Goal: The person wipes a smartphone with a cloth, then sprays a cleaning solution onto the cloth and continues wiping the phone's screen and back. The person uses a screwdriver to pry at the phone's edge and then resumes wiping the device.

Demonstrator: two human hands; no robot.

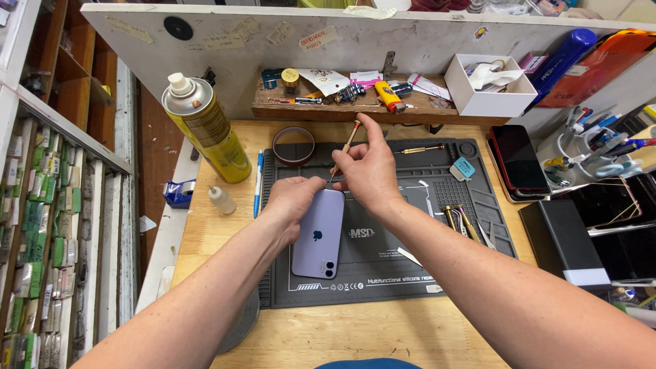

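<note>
While my left hand [292,199] grasps the purple phone [318,234] at its 12 o'clock end, my right hand [369,171] fingers pinch the small screwdriver [344,152] there.

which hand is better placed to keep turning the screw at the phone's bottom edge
Right: the right hand already grips the screwdriver with its tip at the phone edge; the left hand steadies the phone.

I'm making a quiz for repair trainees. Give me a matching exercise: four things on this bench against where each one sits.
Things:
1. lilac smartphone
2. yellow spray can
3. brown tape roll
4. white cardboard box

Places:
A. on the wooden bench, left of the mat
B. at the mat's far left corner
C. face down on the grey silicone mat
D. back right, by the partition

Pairs: 1-C, 2-A, 3-B, 4-D
</note>
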